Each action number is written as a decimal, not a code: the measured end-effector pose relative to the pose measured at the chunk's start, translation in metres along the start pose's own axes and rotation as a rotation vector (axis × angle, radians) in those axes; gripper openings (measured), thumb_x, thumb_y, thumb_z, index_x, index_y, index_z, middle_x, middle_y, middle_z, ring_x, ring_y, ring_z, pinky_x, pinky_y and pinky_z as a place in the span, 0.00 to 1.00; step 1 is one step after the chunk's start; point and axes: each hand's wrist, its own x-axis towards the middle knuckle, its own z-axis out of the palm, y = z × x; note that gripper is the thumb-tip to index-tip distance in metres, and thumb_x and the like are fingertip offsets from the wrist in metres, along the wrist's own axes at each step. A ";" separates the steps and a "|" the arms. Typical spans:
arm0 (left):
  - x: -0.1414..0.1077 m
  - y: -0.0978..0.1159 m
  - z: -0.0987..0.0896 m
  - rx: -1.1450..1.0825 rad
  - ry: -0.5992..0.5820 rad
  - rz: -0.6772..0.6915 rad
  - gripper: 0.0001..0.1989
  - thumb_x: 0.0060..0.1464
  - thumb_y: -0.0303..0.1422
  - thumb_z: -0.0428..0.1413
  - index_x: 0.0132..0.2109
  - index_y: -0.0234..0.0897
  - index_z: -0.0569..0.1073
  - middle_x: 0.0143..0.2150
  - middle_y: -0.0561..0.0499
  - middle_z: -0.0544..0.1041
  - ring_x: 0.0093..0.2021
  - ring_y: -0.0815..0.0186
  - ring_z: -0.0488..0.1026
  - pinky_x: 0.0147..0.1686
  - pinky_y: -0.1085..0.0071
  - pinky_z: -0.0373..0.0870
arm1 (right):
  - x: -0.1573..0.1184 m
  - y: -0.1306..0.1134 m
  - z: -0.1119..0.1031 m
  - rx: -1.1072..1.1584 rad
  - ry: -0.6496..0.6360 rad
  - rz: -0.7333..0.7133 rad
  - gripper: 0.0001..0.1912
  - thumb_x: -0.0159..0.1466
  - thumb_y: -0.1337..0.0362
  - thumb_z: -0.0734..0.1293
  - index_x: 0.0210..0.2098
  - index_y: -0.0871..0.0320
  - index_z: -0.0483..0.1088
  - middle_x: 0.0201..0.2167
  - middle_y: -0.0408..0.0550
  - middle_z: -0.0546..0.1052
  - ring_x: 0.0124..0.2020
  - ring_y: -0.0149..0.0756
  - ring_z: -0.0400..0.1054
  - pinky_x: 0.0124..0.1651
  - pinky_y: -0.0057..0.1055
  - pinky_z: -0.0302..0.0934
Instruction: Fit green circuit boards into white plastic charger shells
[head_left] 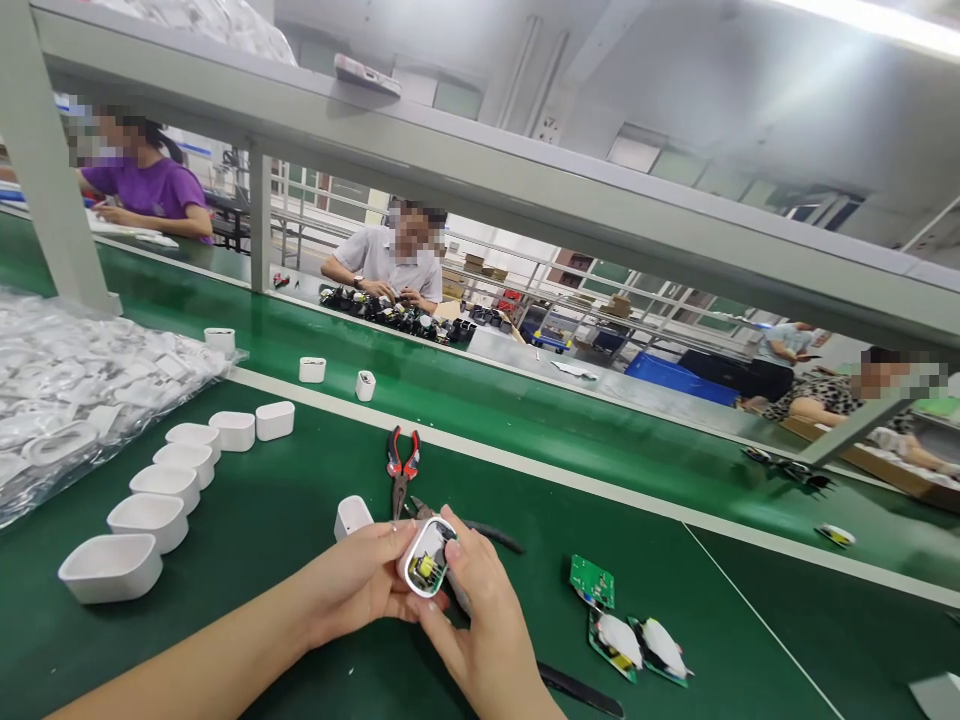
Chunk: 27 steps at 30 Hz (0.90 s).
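Landmark: red-handled pliers [403, 465], on the green tabletop [247, 550]. Held case [406, 572]: one, white, just nearer the wearer than the pliers, its oval mouth turned toward the wearer; within it, a board [426, 566] bearing a yellow part. Left hand [367, 580]: curled around the held case's left side, gripping it. Right hand [484, 590]: closed about the right side of the same piece, a fingertip at the mouth. Cutters [504, 538]: just right of the pliers, part hidden by the hands. Spare case [352, 516]: left of and nearer than the pliers. Case row [165, 487]: seven, white, well left of the pliers. Loose boards [619, 638]: three, right of and nearer than the pliers. Black tool [581, 690]: same side, nearer again. Step in hand, as judged: seating the board inside the held case. Next move, as judged: calls for even pressure straight into the mouth, left hand bracing the shell, parts clear of the rim. Depth of seating: cannot be told.
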 end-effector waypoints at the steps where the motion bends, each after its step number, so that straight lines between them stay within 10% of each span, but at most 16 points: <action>1: 0.000 -0.001 0.001 0.002 0.004 -0.021 0.14 0.48 0.39 0.51 0.36 0.30 0.68 0.27 0.48 0.70 0.26 0.68 0.69 0.27 0.73 0.64 | 0.000 0.000 0.002 0.013 0.004 0.006 0.27 0.56 0.70 0.59 0.53 0.58 0.45 0.48 0.61 0.62 0.51 0.42 0.55 0.44 0.43 0.58; 7: -0.002 0.000 0.004 0.111 0.020 -0.030 0.15 0.48 0.40 0.50 0.38 0.32 0.68 0.29 0.48 0.72 0.28 0.66 0.70 0.31 0.69 0.65 | -0.001 -0.006 0.006 0.038 0.025 0.062 0.26 0.55 0.70 0.60 0.51 0.57 0.48 0.47 0.58 0.62 0.49 0.40 0.58 0.42 0.38 0.61; 14: -0.010 0.019 0.009 0.582 0.261 0.273 0.12 0.43 0.31 0.53 0.38 0.33 0.68 0.37 0.48 0.73 0.41 0.62 0.67 0.42 0.68 0.62 | 0.003 -0.006 -0.002 -0.075 -0.051 0.194 0.21 0.53 0.71 0.59 0.46 0.57 0.55 0.44 0.53 0.65 0.46 0.39 0.61 0.43 0.36 0.61; 27: -0.014 0.020 0.012 1.083 0.465 0.398 0.12 0.40 0.27 0.48 0.35 0.37 0.69 0.25 0.55 0.76 0.25 0.68 0.71 0.29 0.76 0.65 | 0.008 -0.011 -0.006 -0.237 -0.149 0.088 0.23 0.52 0.75 0.58 0.47 0.54 0.57 0.46 0.52 0.61 0.44 0.42 0.56 0.40 0.40 0.59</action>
